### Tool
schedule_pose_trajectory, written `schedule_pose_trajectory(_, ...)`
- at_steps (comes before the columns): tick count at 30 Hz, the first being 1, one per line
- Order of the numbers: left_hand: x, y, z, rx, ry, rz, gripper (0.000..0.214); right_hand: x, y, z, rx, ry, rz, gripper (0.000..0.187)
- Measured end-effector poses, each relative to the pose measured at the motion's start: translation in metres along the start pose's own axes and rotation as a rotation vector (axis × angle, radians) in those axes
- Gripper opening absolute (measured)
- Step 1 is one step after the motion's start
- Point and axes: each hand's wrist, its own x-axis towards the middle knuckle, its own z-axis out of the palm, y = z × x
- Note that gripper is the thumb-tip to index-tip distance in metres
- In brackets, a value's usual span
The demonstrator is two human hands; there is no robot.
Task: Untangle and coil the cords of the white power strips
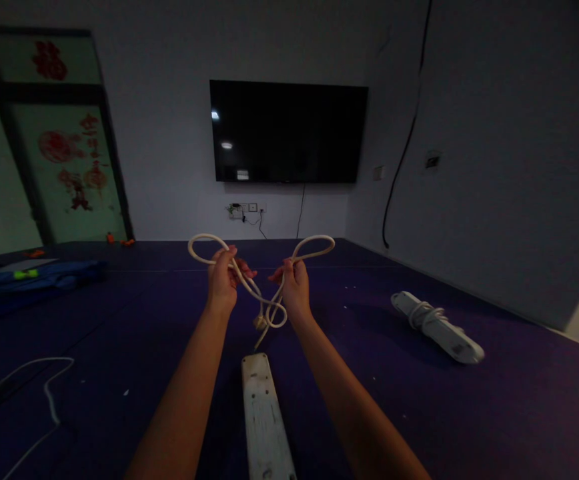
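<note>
Left hand [223, 283] and right hand [295, 287] are each pinched fairly loosely on a looped bit of pale cord [285, 316], up above the purple floor [119, 347], well in from its far edge. Cord's probably light, bendy, kinda springy; I'd grip where the 2 big loops cross. Power strip [267, 413] below looks stiff, likely heavier. Its near end's cut off, plug [259, 323] is blurry.

Home, likely living room: wall television [289, 132], glass door [37, 190] (red decals [57, 145]).
</note>
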Motion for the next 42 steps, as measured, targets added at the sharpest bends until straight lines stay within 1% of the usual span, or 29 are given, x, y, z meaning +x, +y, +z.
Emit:
schedule_pose_trajectory(3, 0.001, -0.012, 0.002, 0.032, -0.073, 0.016, 0.032, 0.001, 0.000, -0.003, 0.014, 0.004, -0.019, 0.030)
schedule_pose_trajectory(6, 0.002, -0.023, 0.004, 0.100, -0.083, 0.000, 0.036, 0.003, 0.001, -0.007, 0.016, -0.027, 0.007, 0.033)
schedule_pose_trajectory(9, 0.002, -0.028, 0.002, 0.130, -0.099, -0.052, 0.042, 0.004, 0.000, -0.010, 0.034, -0.087, 0.065, 0.035)
schedule_pose_trajectory(12, 0.001, -0.029, 0.001, 0.108, -0.138, -0.136, 0.049, 0.004, -0.005, -0.011, 0.085, -0.160, 0.131, 0.036)
schedule_pose_trajectory(15, 0.001, -0.027, 0.002, 0.071, -0.157, -0.210, 0.052, 0.003, -0.009, -0.011, 0.114, -0.155, 0.157, 0.037)
schedule_pose_trajectory(18, 0.004, -0.018, -0.001, 0.044, -0.154, -0.228, 0.053, 0.006, -0.009, -0.016, 0.113, -0.105, 0.148, 0.037)
schedule_pose_trajectory(21, 0.009, 0.002, -0.011, 0.063, -0.115, -0.220, 0.051, 0.014, -0.006, -0.031, 0.093, -0.009, 0.137, 0.037)
schedule_pose_trajectory(24, 0.013, 0.028, -0.027, 0.089, -0.039, -0.146, 0.050, 0.024, -0.004, -0.051, 0.094, 0.122, 0.126, 0.037)
schedule_pose_trajectory(25, 0.014, 0.036, -0.032, 0.095, -0.008, -0.114, 0.049, 0.026, -0.004, -0.056, 0.102, 0.147, 0.123, 0.037)
schedule_pose_trajectory(28, 0.013, 0.051, -0.040, 0.116, 0.091, -0.034, 0.047, 0.030, -0.006, -0.063, 0.120, 0.154, 0.114, 0.037)
schedule_pose_trajectory(31, 0.011, 0.054, -0.039, 0.120, 0.178, 0.054, 0.046, 0.028, -0.009, -0.058, 0.112, 0.110, 0.117, 0.038)
schedule_pose_trajectory(33, 0.009, 0.052, -0.036, 0.097, 0.191, 0.091, 0.046, 0.026, -0.011, -0.052, 0.101, 0.073, 0.125, 0.038)
schedule_pose_trajectory(35, 0.009, 0.050, -0.031, 0.065, 0.154, 0.087, 0.046, 0.024, -0.014, -0.046, 0.094, 0.034, 0.137, 0.039)
schedule_pose_trajectory(38, 0.010, 0.042, -0.022, 0.039, 0.050, 0.092, 0.041, 0.020, -0.018, -0.037, 0.091, -0.035, 0.165, 0.041)
schedule_pose_trajectory(40, 0.009, 0.033, -0.015, 0.041, -0.013, 0.118, 0.036, 0.016, -0.020, -0.030, 0.079, -0.090, 0.176, 0.042)
schedule_pose_trajectory(42, 0.007, 0.021, -0.008, 0.048, -0.042, 0.145, 0.033, 0.012, -0.020, -0.023, 0.049, -0.146, 0.168, 0.043)
